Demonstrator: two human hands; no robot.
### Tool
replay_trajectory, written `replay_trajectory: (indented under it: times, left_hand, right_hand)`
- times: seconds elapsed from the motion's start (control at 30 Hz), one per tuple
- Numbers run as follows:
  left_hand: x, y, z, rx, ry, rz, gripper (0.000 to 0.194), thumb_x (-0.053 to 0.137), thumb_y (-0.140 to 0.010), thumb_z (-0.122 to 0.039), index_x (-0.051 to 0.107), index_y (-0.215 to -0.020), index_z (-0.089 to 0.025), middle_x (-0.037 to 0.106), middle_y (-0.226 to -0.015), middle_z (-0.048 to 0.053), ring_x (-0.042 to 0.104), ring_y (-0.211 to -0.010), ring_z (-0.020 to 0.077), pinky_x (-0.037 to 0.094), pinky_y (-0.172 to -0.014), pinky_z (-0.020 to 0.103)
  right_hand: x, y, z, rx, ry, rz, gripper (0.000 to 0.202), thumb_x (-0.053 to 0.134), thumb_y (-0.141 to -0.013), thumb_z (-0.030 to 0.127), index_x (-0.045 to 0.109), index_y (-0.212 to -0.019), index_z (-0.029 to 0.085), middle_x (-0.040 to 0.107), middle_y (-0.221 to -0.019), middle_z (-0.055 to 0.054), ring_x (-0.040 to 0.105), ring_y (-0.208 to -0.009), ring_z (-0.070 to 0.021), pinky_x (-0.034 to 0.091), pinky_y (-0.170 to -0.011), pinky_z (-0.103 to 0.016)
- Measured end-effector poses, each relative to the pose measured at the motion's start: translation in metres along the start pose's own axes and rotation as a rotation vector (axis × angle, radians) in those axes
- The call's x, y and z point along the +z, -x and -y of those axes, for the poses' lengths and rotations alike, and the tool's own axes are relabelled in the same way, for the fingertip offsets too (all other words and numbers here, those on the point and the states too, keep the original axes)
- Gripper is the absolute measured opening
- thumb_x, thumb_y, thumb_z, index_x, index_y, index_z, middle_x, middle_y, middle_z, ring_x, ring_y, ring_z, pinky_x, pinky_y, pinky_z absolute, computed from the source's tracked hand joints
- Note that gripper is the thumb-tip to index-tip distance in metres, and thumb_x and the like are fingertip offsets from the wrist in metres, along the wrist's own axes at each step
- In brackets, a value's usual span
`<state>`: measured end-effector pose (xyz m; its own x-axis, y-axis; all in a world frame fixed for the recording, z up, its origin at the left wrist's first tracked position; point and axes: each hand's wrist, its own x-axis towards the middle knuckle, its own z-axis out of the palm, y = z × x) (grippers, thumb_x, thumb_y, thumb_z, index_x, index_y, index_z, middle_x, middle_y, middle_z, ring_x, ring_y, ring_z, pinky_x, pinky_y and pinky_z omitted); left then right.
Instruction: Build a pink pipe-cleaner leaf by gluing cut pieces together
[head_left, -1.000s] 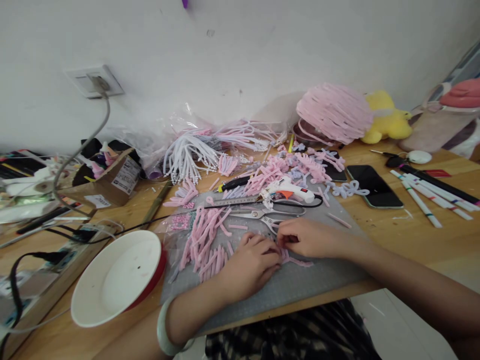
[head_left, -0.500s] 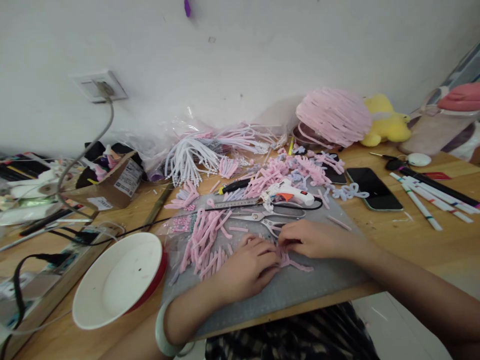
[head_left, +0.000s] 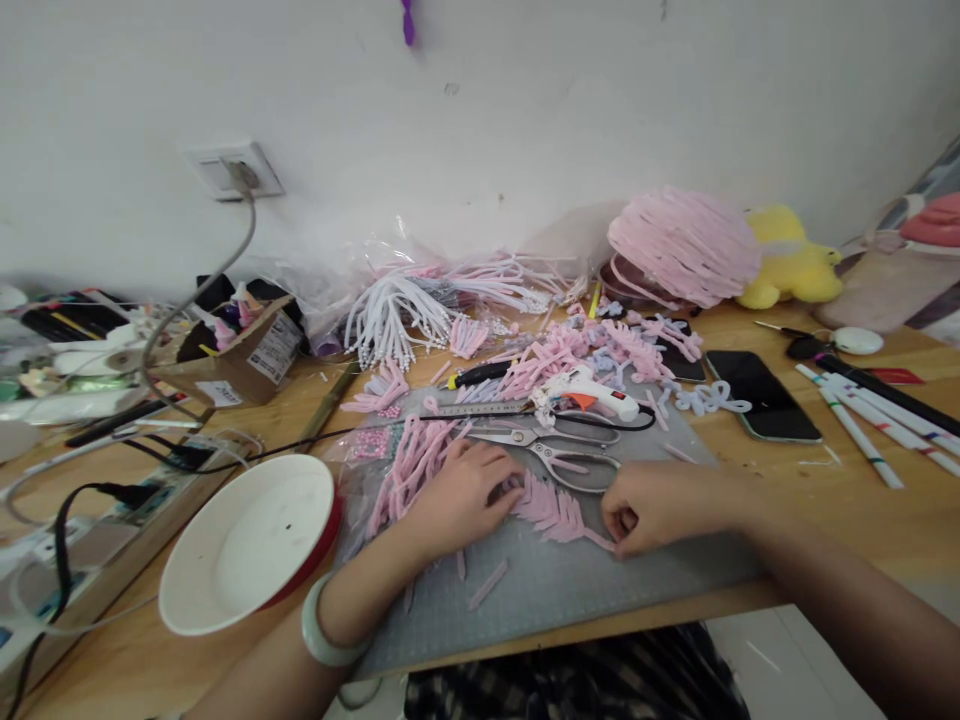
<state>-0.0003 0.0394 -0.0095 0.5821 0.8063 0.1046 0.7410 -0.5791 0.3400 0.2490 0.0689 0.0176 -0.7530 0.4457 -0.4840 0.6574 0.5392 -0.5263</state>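
Spreading apart is the big change here: a second ago both hands were bunched together over the pink chenille feather-shaped piece, hiding most of it, and now there's a proper gap with those V-shaped rows showing between them. The piece lies on the grey cutting mat, slanting down from the left hand to the right hand. The right one has slid outward, and its thumb and index finger look pinched on the thin bare tail at the lower end. The left has moved up and away, fingers curled over the other end, right by the heap of cut pink chenille lengths. It's a bit blurry and the knuckles block the view, so I honestly can't say if those fingers are gripping or just resting. What it means for the work: the piece is laid out between both ends, so you can finally see how the rows sit, pretty neatly layered imo. The scissors behind it are less covered too, with the lower handle loop visible, and a loose pink strip shows near the front of the mat where the left arm was.
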Motion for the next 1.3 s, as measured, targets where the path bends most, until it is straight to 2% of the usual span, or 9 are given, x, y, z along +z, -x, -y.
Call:
replay_trajectory:
  times: [0.13,0.27,0.37,0.47,0.6,0.93,1.07,1.2,1.3]
  left_hand:
    - [-0.002,0.000,0.005,-0.012,-0.010,-0.030,0.031,0.042,-0.077,-0.002,0.058,-0.096,-0.021,0.064,-0.096,0.002,0.054,-0.093,0.0181,0.032,-0.082,0.035]
    - [-0.010,0.000,0.016,0.018,-0.054,0.024,0.039,0.041,-0.073,0.001,0.057,-0.100,-0.021,0.064,-0.101,0.003,0.053,-0.096,0.0196,0.031,-0.083,0.036]
    - [-0.018,0.000,0.022,0.034,-0.055,0.056,0.034,0.042,-0.075,-0.001,0.059,-0.097,-0.022,0.064,-0.098,0.002,0.054,-0.094,0.0188,0.030,-0.083,0.035]
    - [-0.025,0.001,0.023,0.040,-0.061,0.056,0.021,0.047,-0.080,-0.010,0.059,-0.091,-0.023,0.065,-0.095,-0.001,0.055,-0.093,0.0181,0.028,-0.083,0.035]
    - [-0.027,0.001,0.023,0.061,-0.086,0.076,0.009,0.052,-0.082,-0.020,0.061,-0.084,-0.022,0.065,-0.091,-0.001,0.055,-0.089,0.0176,0.026,-0.083,0.035]
    - [-0.017,0.000,0.022,0.085,-0.129,0.086,0.013,0.047,-0.085,-0.022,0.058,-0.078,-0.019,0.064,-0.083,0.000,0.055,-0.081,0.0160,0.028,-0.078,0.033]
    - [-0.016,-0.001,0.025,0.030,-0.223,0.048,0.014,0.042,-0.085,-0.019,0.055,-0.080,-0.019,0.065,-0.083,0.001,0.056,-0.078,0.0168,0.029,-0.078,0.034]
    - [-0.018,-0.001,0.028,-0.115,-0.423,-0.049,0.014,0.040,-0.084,-0.017,0.053,-0.080,-0.017,0.064,-0.080,0.005,0.057,-0.076,0.0206,0.032,-0.075,0.037]
    - [-0.022,0.001,0.029,-0.180,-0.476,-0.120,0.013,0.041,-0.082,-0.013,0.053,-0.086,-0.017,0.064,-0.085,0.007,0.057,-0.079,0.0234,0.032,-0.075,0.038]
  right_hand:
    - [0.004,-0.006,0.004,-0.028,0.006,-0.037,0.014,0.057,-0.069,0.027,0.068,-0.070,0.019,0.060,-0.057,0.003,0.048,-0.048,-0.0088,0.027,-0.043,-0.019]
    - [0.010,-0.012,0.007,-0.051,-0.015,-0.122,0.017,0.053,-0.074,0.028,0.067,-0.072,0.018,0.061,-0.061,0.002,0.050,-0.052,-0.0090,0.029,-0.046,-0.018]
    - [0.013,-0.015,0.012,-0.041,-0.018,-0.159,0.018,0.051,-0.075,0.029,0.066,-0.073,0.018,0.061,-0.062,0.001,0.050,-0.052,-0.0093,0.029,-0.047,-0.018]
    - [0.013,-0.016,0.015,-0.018,-0.010,-0.165,0.019,0.052,-0.075,0.030,0.066,-0.073,0.017,0.061,-0.061,0.001,0.050,-0.052,-0.0094,0.029,-0.046,-0.019]
    - [0.013,-0.016,0.014,-0.021,-0.005,-0.151,0.019,0.052,-0.076,0.030,0.066,-0.073,0.017,0.061,-0.061,0.001,0.049,-0.052,-0.0094,0.029,-0.047,-0.019]
    - [0.012,-0.017,0.015,-0.026,0.011,-0.136,0.017,0.051,-0.075,0.027,0.064,-0.072,0.017,0.058,-0.059,0.002,0.047,-0.051,-0.0086,0.028,-0.046,-0.019]
    - [0.011,-0.015,0.016,-0.022,0.012,-0.133,0.018,0.051,-0.075,0.028,0.064,-0.072,0.017,0.059,-0.061,0.002,0.047,-0.052,-0.0092,0.028,-0.047,-0.019]
    - [0.011,-0.015,0.015,-0.027,0.005,-0.139,0.017,0.050,-0.076,0.028,0.063,-0.072,0.018,0.058,-0.061,0.002,0.048,-0.052,-0.0093,0.029,-0.047,-0.019]
    - [0.012,-0.015,0.014,-0.023,-0.021,-0.134,0.017,0.052,-0.077,0.032,0.062,-0.073,0.019,0.059,-0.064,0.002,0.050,-0.055,-0.0102,0.030,-0.048,-0.019]
